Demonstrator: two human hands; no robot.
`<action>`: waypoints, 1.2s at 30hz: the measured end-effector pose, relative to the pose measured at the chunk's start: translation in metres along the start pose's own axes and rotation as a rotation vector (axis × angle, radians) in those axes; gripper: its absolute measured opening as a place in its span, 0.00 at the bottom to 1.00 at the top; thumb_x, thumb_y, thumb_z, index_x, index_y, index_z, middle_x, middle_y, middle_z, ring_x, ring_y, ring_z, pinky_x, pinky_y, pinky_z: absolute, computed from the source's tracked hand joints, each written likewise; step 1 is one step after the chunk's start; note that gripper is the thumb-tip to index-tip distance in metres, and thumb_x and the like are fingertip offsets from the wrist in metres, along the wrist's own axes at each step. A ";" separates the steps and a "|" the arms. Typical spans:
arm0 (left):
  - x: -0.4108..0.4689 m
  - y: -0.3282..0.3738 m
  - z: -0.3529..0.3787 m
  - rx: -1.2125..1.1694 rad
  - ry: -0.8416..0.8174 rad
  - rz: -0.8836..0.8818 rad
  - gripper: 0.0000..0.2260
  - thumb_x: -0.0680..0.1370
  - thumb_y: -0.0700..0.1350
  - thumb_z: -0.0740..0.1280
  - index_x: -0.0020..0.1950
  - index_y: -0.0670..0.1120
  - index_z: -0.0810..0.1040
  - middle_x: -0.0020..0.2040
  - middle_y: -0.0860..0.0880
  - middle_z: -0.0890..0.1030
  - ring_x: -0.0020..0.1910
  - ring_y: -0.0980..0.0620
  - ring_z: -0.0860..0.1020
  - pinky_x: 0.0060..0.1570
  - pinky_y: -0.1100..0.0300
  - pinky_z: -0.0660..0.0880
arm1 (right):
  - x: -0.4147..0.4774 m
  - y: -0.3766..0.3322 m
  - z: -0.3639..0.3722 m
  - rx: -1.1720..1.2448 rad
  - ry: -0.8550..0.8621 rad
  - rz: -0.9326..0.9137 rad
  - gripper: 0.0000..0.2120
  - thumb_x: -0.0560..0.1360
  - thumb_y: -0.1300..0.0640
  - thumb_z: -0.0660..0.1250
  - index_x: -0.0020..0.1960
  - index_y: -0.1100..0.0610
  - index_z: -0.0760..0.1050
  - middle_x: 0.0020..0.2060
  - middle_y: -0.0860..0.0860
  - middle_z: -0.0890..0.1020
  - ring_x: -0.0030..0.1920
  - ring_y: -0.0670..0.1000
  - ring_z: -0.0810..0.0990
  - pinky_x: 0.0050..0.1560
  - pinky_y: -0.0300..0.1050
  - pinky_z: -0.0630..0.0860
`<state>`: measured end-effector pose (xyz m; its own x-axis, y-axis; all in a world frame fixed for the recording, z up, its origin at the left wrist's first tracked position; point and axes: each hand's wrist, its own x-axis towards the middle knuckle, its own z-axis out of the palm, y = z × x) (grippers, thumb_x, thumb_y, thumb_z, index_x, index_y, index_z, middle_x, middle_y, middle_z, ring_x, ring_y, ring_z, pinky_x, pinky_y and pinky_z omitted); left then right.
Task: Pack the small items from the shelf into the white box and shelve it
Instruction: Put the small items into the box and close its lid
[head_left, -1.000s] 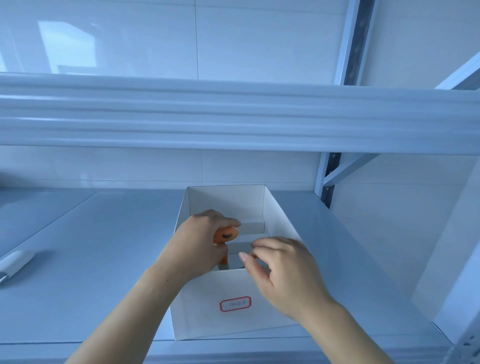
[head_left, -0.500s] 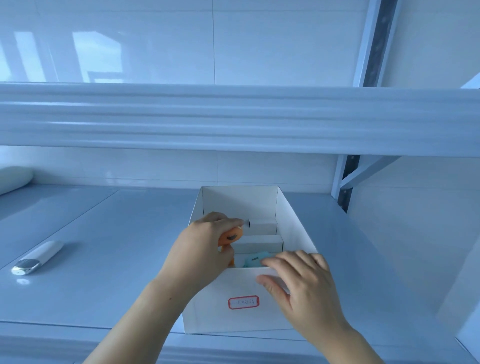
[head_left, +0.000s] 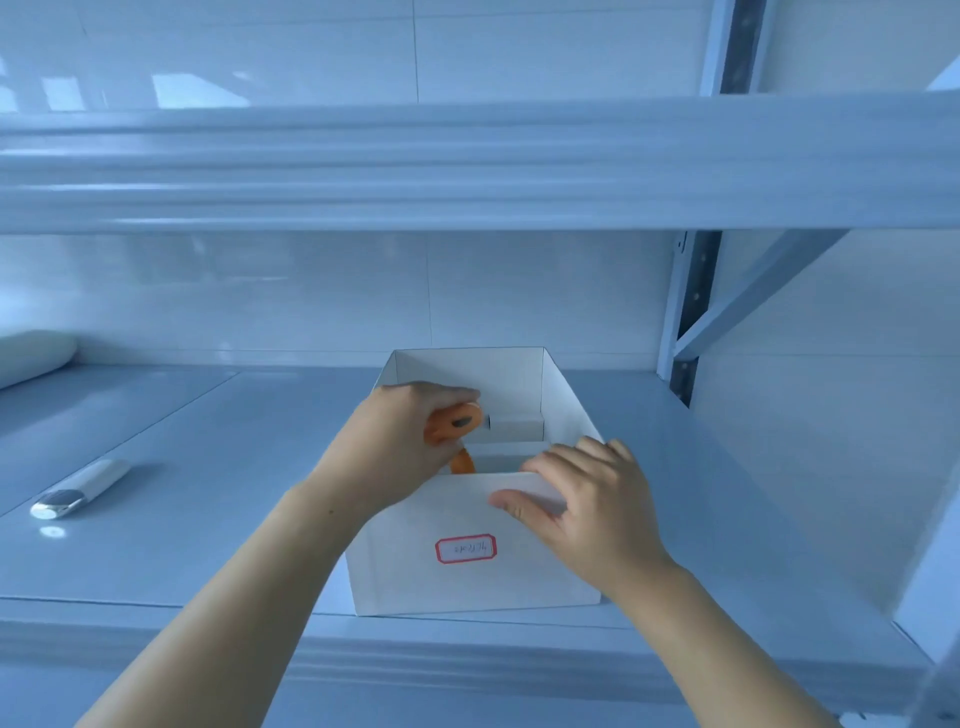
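An open white box (head_left: 415, 571) with a red-framed label (head_left: 465, 548) stands on the shelf near its front edge. Above the box's left side, my left hand (head_left: 400, 447) is closed around an orange item (head_left: 453, 426), partly inside the opening. The near right rim of the box is gripped by my right hand (head_left: 587, 504), thumb on the front wall and fingers over the edge. Pale small boxes (head_left: 514, 426) lie inside at the back. The rest of the box's contents is hidden.
A white slim item with a shiny metal end (head_left: 78, 488) lies on the shelf (head_left: 234, 467) to the left. A pale roll (head_left: 31, 353) rests at the far left back. An upper shelf beam (head_left: 467, 171) crosses overhead; a metal upright (head_left: 691, 312) stands right.
The view shifted right and down slightly. My right hand moved from inside the box onto its near right rim. My left hand stays at the box's left with the orange item.
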<state>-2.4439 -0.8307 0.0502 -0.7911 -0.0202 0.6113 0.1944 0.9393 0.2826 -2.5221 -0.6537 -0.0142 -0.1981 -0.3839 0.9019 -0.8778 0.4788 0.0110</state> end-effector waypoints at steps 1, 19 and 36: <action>0.001 -0.001 0.001 0.020 0.013 0.027 0.07 0.67 0.35 0.68 0.43 0.41 0.75 0.35 0.54 0.69 0.35 0.58 0.60 0.33 0.62 0.64 | 0.000 0.000 0.001 -0.001 0.018 -0.002 0.20 0.71 0.36 0.64 0.34 0.54 0.76 0.26 0.46 0.78 0.30 0.53 0.72 0.34 0.45 0.62; -0.002 -0.006 -0.005 0.024 -0.121 -0.184 0.08 0.69 0.41 0.66 0.43 0.53 0.79 0.35 0.51 0.79 0.31 0.51 0.71 0.26 0.65 0.69 | -0.003 -0.003 0.003 0.041 0.051 0.040 0.19 0.69 0.38 0.67 0.35 0.54 0.77 0.27 0.47 0.78 0.32 0.53 0.72 0.37 0.43 0.58; -0.046 0.001 0.008 0.363 -0.057 0.005 0.17 0.80 0.57 0.48 0.51 0.58 0.76 0.49 0.59 0.79 0.47 0.56 0.75 0.33 0.61 0.70 | 0.001 -0.015 -0.004 0.036 -0.022 0.121 0.15 0.67 0.39 0.69 0.34 0.51 0.75 0.27 0.45 0.78 0.33 0.53 0.74 0.38 0.43 0.58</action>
<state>-2.4120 -0.8261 0.0171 -0.8239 -0.0056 0.5667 -0.0118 0.9999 -0.0072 -2.5078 -0.6579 -0.0113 -0.3124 -0.3427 0.8860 -0.8623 0.4937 -0.1131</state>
